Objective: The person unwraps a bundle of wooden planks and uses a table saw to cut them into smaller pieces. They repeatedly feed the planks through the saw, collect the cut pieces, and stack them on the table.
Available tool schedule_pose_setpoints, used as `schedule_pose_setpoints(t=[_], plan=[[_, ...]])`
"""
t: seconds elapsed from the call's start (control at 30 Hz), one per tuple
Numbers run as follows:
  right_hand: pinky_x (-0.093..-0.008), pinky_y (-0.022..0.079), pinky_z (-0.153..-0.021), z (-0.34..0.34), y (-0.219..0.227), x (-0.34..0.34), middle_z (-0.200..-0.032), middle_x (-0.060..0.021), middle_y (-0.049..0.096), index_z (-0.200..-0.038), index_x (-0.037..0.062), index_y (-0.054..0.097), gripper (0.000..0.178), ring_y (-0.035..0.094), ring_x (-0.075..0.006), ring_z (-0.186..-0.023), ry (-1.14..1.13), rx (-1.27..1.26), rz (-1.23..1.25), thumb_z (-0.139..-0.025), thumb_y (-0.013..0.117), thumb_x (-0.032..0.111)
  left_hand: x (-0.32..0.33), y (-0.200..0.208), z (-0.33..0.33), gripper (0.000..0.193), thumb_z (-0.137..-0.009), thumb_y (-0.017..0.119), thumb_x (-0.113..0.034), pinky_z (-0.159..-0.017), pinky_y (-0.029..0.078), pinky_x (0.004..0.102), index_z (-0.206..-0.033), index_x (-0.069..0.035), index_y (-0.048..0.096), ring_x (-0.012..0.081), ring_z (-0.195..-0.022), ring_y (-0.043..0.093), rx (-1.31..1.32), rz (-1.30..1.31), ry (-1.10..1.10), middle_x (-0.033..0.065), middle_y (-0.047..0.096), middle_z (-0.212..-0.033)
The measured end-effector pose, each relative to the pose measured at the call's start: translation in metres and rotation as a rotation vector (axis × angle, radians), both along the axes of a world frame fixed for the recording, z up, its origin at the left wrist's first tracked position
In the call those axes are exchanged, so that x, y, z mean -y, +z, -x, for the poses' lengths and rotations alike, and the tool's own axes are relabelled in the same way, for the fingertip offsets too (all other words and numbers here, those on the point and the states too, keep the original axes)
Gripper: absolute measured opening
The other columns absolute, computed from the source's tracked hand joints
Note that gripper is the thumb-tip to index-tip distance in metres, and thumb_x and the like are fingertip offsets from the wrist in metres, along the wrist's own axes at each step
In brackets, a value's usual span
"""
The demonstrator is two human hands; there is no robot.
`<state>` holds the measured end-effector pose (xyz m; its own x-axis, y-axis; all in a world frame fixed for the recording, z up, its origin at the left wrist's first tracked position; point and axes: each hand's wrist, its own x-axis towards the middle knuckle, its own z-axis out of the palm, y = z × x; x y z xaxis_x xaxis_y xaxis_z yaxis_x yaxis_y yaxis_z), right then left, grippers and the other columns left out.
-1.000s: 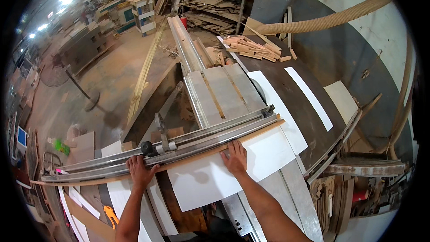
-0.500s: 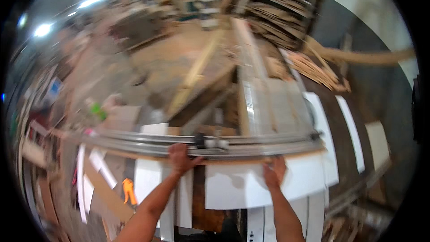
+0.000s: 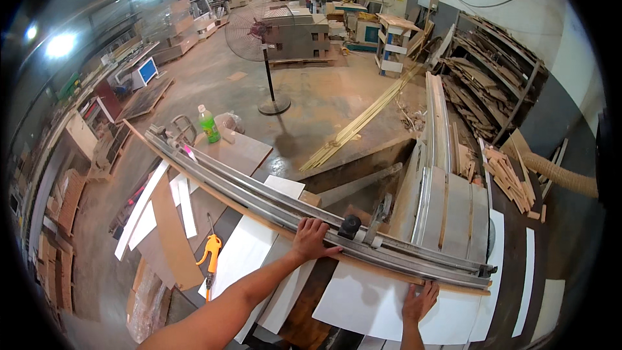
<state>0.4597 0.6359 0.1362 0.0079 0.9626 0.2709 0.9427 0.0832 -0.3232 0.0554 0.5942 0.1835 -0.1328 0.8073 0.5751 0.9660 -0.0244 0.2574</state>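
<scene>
A long metal fence rail, with a wooden strip along its near side, runs from far left to near right. My left hand has its fingers curled over the rail, thumb stretched along the near side, left of a black knob. My right hand lies with fingers spread on a large white board, fingertips at the strip. The board's far edge meets the strip. Left of it lie other white panels.
An orange air blow gun lies left. A green bottle stands beyond the rail, near a standing fan. The grey sliding saw table is at right, with wood offcuts and a ribbed hose beyond.
My view has lifted and tilted, so the rail now slants and more of the workshop shows. Both hands remain at the rail and board.
</scene>
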Motion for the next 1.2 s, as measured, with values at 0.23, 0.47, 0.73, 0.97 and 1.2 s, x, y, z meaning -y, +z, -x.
schedule_pose_setpoints(t=[0.23, 0.47, 0.73, 0.97, 1.2], plan=[[-0.0512, 0.03, -0.112, 0.003, 0.001, -0.005, -0.147, -0.0236, 0.04, -0.134, -0.0004, 0.05, 0.054, 0.033, -0.0408, -0.14, 0.07, -0.053, -0.01, -0.09, 0.069, 0.025, 0.004, 0.001, 0.007, 0.068, -0.071, 0.075, -0.068, -0.095, 0.04, 0.0437, -0.096, -0.007, 0.061, 0.0296, -0.1, 0.055, 0.008, -0.015, 0.009, 0.0097, 0.056, -0.097], [-0.0531, 0.047, -0.096, -0.004, 0.006, 0.005, -0.107, -0.022, 0.065, -0.117, -0.0001, 0.064, 0.036, 0.058, -0.0428, -0.11, 0.235, -0.027, -0.488, -0.094, 0.067, 0.028, 0.005, -0.014, 0.009, 0.072, -0.071, 0.074, -0.069, -0.101, 0.039, 0.0456, -0.101, -0.005, 0.062, 0.0314, -0.105, 0.056, 0.032, -0.042, -0.042, 0.012, 0.058, -0.105], [-0.0342, 0.052, -0.05, -0.105, -0.043, -0.069, -0.081, -0.0081, 0.067, -0.122, 0.0085, 0.056, 0.044, 0.064, -0.0215, -0.066, -0.552, -1.48, 0.1, -0.09, 0.076, 0.031, -0.001, -0.013, 0.009, 0.066, -0.065, 0.081, -0.062, -0.093, 0.04, 0.0501, -0.096, -0.007, 0.064, 0.0351, -0.1, 0.054, 0.129, -0.052, -0.038, 0.0143, 0.056, -0.101], [-0.0319, 0.046, -0.04, -0.096, -0.06, -0.078, -0.079, -0.0098, 0.061, -0.13, 0.0156, 0.029, 0.057, 0.055, -0.0165, -0.053, -0.617, -1.297, -0.004, -0.089, 0.068, 0.007, 0.023, -0.003, -0.012, 0.078, -0.075, 0.081, -0.039, -0.116, 0.024, 0.0579, -0.139, -0.007, 0.049, 0.0384, -0.137, 0.038, -0.067, 0.193, -0.133, 0.0206, 0.043, -0.143], [-0.0308, 0.051, -0.046, -0.071, -0.012, -0.059, -0.086, -0.0119, 0.064, -0.136, 0.0076, 0.026, 0.063, 0.061, -0.0176, -0.055, -0.636, -1.341, 0.101, -0.089, 0.069, 0.007, 0.081, -0.034, -0.003, 0.069, -0.08, 0.073, -0.018, -0.114, 0.027, 0.0553, -0.144, -0.009, 0.048, 0.0372, -0.135, 0.042, -0.046, 0.404, -0.196, 0.0159, 0.048, -0.143]])
